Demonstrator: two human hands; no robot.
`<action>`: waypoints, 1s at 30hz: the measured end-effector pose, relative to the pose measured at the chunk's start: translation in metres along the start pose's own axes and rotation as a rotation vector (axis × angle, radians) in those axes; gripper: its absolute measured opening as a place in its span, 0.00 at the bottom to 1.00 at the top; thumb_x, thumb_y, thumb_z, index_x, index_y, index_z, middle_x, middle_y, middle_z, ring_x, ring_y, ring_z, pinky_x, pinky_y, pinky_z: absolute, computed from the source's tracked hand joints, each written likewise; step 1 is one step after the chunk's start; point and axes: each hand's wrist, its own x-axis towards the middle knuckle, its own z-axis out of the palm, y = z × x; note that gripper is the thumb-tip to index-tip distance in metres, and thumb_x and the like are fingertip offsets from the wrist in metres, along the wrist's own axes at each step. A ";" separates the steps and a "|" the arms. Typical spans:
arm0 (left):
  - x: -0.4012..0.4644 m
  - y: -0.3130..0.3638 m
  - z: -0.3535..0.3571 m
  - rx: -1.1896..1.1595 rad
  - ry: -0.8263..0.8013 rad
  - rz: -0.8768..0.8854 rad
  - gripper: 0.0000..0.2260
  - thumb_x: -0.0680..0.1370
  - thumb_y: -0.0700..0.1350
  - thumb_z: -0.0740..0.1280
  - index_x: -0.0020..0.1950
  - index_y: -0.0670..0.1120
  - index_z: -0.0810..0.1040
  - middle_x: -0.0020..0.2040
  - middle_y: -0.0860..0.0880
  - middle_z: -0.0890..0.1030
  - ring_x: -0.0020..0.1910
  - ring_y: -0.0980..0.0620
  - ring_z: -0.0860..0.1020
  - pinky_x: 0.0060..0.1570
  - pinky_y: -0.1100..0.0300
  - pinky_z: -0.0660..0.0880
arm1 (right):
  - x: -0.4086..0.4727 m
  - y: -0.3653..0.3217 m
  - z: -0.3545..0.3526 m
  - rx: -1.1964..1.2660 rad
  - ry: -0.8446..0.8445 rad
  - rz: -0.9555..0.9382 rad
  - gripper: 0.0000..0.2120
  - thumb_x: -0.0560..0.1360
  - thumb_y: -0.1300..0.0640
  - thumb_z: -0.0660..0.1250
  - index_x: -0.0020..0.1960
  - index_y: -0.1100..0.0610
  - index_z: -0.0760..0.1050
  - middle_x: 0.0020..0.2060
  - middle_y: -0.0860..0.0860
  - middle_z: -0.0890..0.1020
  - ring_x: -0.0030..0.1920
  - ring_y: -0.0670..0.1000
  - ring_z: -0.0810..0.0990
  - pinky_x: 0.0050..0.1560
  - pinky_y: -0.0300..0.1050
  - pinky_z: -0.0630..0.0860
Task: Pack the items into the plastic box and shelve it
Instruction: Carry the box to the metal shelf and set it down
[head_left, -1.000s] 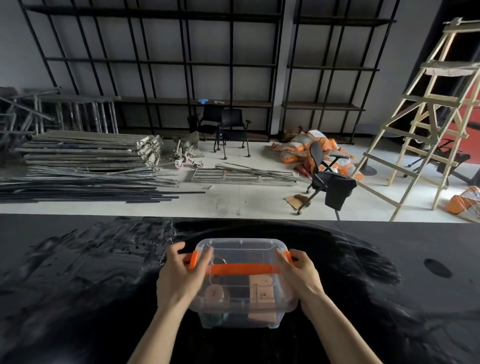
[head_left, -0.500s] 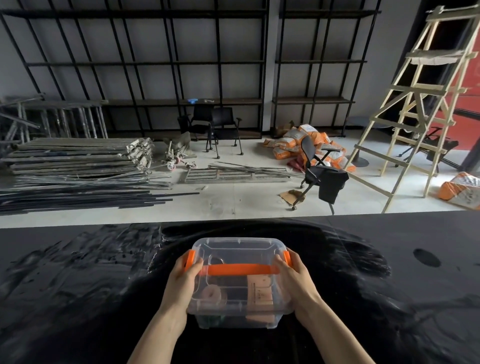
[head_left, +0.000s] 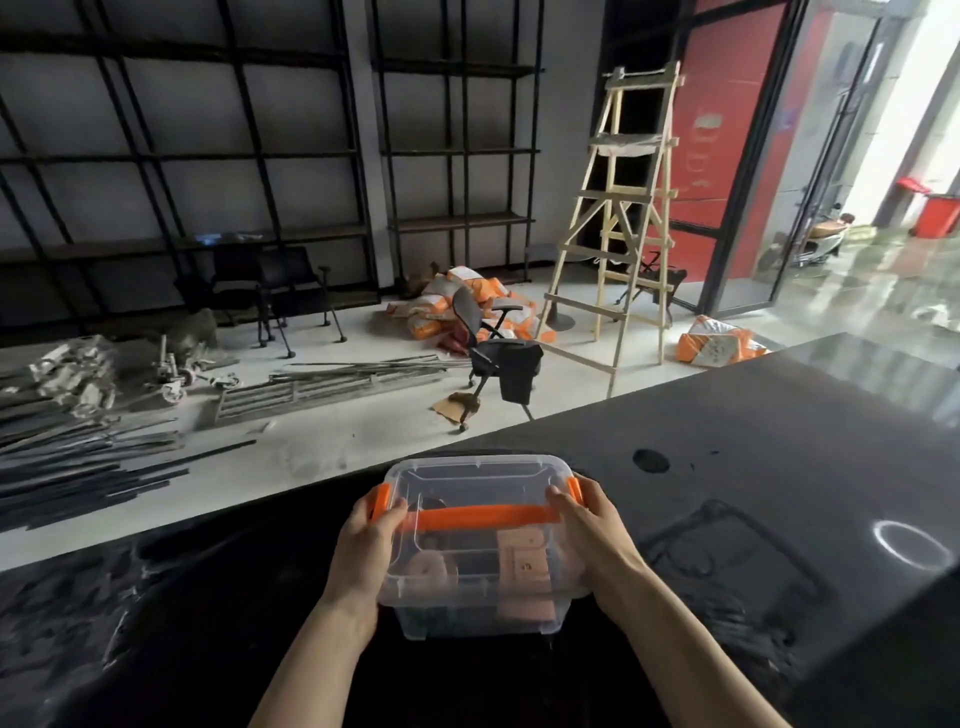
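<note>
A clear plastic box with a closed lid, orange side latches and an orange handle is held over the black table. My left hand grips its left side and my right hand grips its right side. Through the lid I see a tape roll and tan cardboard items inside. Black metal shelving stands against the far wall.
On the floor beyond the table lie metal bars, a tipped office chair, orange sacks and a wooden ladder. Two black chairs stand by the shelving. An open doorway is at the right.
The view has swung to the right, bringing the ladder and doorway further into sight. Both hands keep their grip on the box, which looks raised off the table.
</note>
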 end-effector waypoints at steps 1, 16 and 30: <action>0.001 0.003 0.011 0.009 -0.041 0.010 0.10 0.79 0.51 0.66 0.60 0.56 0.77 0.56 0.52 0.83 0.60 0.47 0.79 0.68 0.39 0.69 | -0.005 -0.002 -0.012 0.004 0.031 0.000 0.19 0.78 0.46 0.66 0.68 0.48 0.71 0.55 0.51 0.82 0.55 0.55 0.83 0.58 0.63 0.81; -0.087 -0.008 0.179 0.019 -0.742 0.009 0.21 0.78 0.55 0.66 0.71 0.57 0.73 0.62 0.53 0.82 0.61 0.49 0.79 0.66 0.40 0.73 | -0.161 0.038 -0.183 0.089 0.688 0.017 0.18 0.80 0.51 0.65 0.68 0.52 0.72 0.55 0.54 0.82 0.50 0.53 0.84 0.40 0.48 0.81; -0.270 -0.129 0.282 0.131 -1.177 0.034 0.17 0.80 0.51 0.65 0.68 0.49 0.75 0.57 0.45 0.84 0.54 0.46 0.83 0.47 0.47 0.83 | -0.356 0.186 -0.279 0.195 1.102 0.096 0.20 0.81 0.48 0.63 0.71 0.52 0.69 0.60 0.56 0.80 0.59 0.59 0.80 0.62 0.64 0.78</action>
